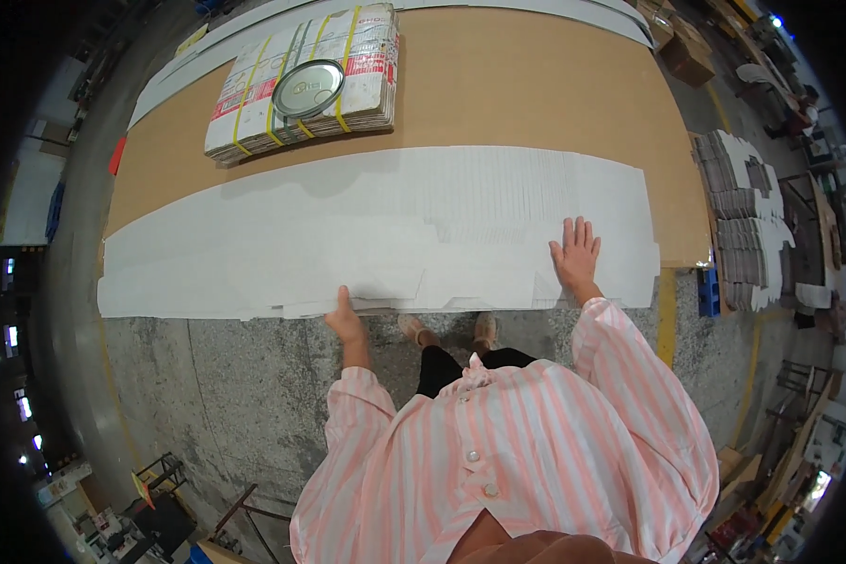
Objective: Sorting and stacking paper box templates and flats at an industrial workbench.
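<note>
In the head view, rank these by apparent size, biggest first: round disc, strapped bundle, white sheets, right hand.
1. White sheets
2. Strapped bundle
3. Round disc and right hand: too alike to rank, and their nearness to the camera may differ.

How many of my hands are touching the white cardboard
2: left hand at the near edge of the white cardboard, thumb on top, other fingers hidden; right hand flat on top, toward the right end.
</note>
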Available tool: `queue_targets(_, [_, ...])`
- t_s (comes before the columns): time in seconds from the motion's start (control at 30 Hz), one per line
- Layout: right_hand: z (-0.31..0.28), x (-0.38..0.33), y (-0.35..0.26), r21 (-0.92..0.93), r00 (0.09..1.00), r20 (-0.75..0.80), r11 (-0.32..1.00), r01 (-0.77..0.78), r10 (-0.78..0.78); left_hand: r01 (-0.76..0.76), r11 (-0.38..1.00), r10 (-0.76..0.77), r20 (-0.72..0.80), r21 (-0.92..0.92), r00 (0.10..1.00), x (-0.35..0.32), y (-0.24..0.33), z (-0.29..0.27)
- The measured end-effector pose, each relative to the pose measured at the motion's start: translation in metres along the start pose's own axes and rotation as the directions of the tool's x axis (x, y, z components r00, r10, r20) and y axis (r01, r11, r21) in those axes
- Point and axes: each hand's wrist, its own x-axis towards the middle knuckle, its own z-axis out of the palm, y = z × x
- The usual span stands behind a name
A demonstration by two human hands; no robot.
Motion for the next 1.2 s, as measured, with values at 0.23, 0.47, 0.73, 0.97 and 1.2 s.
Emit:
queue_targets(0.23, [0.004,0.006,0.000,-0.008,0.999,-0.039,0.999,0.032,-0.033,0.209,0.961,-0.227,-0.089,-0.179,0.970,0.005,-0.001,0.002])
queue_targets(0.47, [0.020,0.004,0.016,-0.012,1.000,-0.006,1.000,-0.013,0.013,0.463,0.634,-0.451,0.190,-0.619,0.872,0.023,-0.034,0.009])
queue_targets(0.73, [0.007,0.008,0.011,-0.012,0.995,0.089,0.999,0.040,-0.039,0.324,0.437,-0.386,0.151,-0.839,0.910,0.023,-0.008,-0.026])
queue_targets(0.97, [0.007,0.009,0.008,-0.095,0.996,0.088,0.995,0.034,-0.026,0.297,0.532,-0.447,0.035,-0.793,0.894,0.047,0.014,-0.033])
queue_targets(1.2, [0.008,0.014,0.014,-0.107,0.987,0.158,0.993,0.048,-0.030,0.316,0.443,-0.508,0.055,-0.839,0.859,0.045,0.021,-0.025])
